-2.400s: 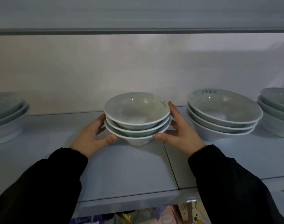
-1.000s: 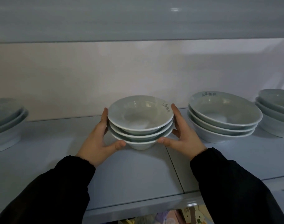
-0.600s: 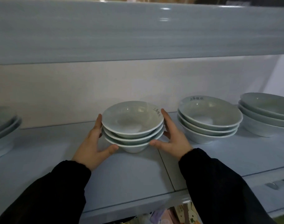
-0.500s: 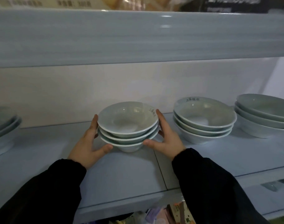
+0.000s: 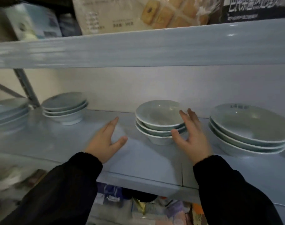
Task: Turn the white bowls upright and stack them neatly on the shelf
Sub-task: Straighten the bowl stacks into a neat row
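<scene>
Your left hand (image 5: 106, 143) lay open, empty; right hand (image 5: 193, 137) open beside three-bowl stack (image 5: 159, 122) (upright). Glazed ceramic judged slippery, breakable: grip under rims.

Upright bowl stack (image 5: 160, 123) — right hand (image 5: 193, 135) beside it.

left hand (image 5: 106, 140) now off the bowl stack (image 5: 160, 121), fingers spread, right hand (image 5: 193, 137) loosened, view swung left

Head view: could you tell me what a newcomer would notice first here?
Two bare hands, left hand and right hand, open at the centre stack of three upright white bowls on the pale shelf. Similar stacks sit left and right; a bread packet lies above.
</scene>
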Action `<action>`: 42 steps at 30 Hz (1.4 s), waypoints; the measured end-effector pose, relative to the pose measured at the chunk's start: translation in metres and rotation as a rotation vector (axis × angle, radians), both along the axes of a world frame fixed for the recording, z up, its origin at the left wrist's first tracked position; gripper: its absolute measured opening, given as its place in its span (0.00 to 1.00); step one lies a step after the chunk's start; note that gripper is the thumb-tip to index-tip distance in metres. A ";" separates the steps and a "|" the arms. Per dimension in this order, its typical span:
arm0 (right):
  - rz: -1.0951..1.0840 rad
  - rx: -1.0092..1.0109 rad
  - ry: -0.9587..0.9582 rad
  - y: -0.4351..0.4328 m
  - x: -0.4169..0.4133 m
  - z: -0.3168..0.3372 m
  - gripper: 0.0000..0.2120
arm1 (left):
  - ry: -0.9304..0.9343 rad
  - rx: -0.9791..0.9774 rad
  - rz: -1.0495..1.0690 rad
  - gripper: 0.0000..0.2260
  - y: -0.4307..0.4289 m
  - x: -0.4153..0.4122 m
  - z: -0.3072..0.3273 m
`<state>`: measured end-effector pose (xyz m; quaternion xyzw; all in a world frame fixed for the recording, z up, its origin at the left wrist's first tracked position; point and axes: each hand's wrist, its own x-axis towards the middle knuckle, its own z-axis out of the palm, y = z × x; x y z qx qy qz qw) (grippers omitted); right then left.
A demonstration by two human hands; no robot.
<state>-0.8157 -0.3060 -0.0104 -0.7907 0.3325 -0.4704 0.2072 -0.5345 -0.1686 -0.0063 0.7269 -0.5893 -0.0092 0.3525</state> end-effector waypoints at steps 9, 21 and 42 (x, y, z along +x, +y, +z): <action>0.086 -0.414 0.057 0.056 0.052 0.041 0.25 | -0.081 -0.039 0.129 0.40 0.063 0.049 0.018; 0.157 -0.151 0.296 0.125 0.201 0.035 0.35 | -0.060 -0.098 0.070 0.34 0.135 0.168 0.020; 0.183 -0.048 0.415 0.129 0.335 0.032 0.38 | 0.119 -0.088 0.065 0.37 0.133 0.294 -0.003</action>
